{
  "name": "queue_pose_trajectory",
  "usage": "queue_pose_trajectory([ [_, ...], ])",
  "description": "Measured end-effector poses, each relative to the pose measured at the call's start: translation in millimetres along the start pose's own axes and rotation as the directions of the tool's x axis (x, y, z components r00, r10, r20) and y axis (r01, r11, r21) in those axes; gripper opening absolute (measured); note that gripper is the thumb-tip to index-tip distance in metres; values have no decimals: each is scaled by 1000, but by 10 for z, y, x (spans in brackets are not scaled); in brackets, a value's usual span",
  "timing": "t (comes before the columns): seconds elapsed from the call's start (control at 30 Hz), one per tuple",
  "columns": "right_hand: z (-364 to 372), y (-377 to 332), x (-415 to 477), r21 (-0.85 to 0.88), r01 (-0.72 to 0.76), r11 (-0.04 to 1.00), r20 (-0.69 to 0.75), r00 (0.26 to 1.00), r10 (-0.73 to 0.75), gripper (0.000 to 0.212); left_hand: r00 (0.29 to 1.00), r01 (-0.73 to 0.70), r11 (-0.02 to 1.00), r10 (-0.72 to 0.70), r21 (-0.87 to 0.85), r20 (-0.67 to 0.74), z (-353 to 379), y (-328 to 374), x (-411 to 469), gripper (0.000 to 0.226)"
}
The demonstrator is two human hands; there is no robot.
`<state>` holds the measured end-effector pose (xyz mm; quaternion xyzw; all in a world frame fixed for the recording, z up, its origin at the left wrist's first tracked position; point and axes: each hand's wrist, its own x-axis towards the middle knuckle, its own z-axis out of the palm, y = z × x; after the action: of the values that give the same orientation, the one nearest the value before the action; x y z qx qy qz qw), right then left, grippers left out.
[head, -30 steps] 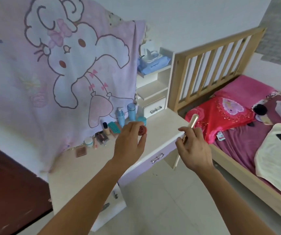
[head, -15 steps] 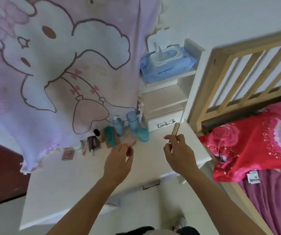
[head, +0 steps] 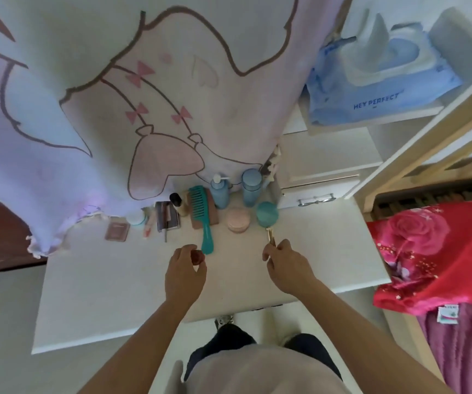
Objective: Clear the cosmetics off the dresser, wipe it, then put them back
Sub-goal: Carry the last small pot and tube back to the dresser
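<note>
The white dresser top (head: 101, 294) carries a row of cosmetics at its back: a teal comb (head: 200, 211), a pink jar (head: 238, 220), a teal jar (head: 267, 214), two blue bottles (head: 220, 193) (head: 251, 187), a dark palette (head: 167, 218) and a brown compact (head: 117, 231). My left hand (head: 185, 277) hovers just in front of the comb's handle, fingers pinched on a small reddish round item (head: 199, 255). My right hand (head: 286, 265) grips a gold tube (head: 271, 236) whose tip points at the teal jar.
A pink cartoon blanket (head: 115, 95) hangs behind the dresser. At the right stand a small drawer unit (head: 314, 199) and a shelf with a blue wipes pack (head: 380, 89). A wooden bed frame (head: 428, 132) and a red pillow (head: 434, 251) lie further right.
The view has closed in over the dresser. Both hands have come down low over its top, still holding the reddish item and the gold tube.
</note>
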<state>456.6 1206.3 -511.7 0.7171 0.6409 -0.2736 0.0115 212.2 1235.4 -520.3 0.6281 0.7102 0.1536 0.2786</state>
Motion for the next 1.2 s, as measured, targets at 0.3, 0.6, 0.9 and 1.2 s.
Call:
queue_pose_trajectory([
  [0.3, 229, -336, 844, -152, -125, 980, 159, 976, 149, 33, 987, 25, 996, -37, 82, 157, 64, -403, 721, 33],
  [0.6, 517, -455, 963, 160, -172, 972, 16, 985, 172, 40, 977, 10, 997, -27, 79, 213, 213, -507, 888, 17],
  [0.9, 525, -465, 704, 322, -10, 947, -92, 995, 42, 27, 983, -35, 998, 26, 46, 184, 281, -462, 946, 16],
  [1.2, 661, -859, 1129, 23, 294, 956, -72, 954, -291, 12, 930, -151, 905, -7, 399, 368, 183, -559, 476, 54],
])
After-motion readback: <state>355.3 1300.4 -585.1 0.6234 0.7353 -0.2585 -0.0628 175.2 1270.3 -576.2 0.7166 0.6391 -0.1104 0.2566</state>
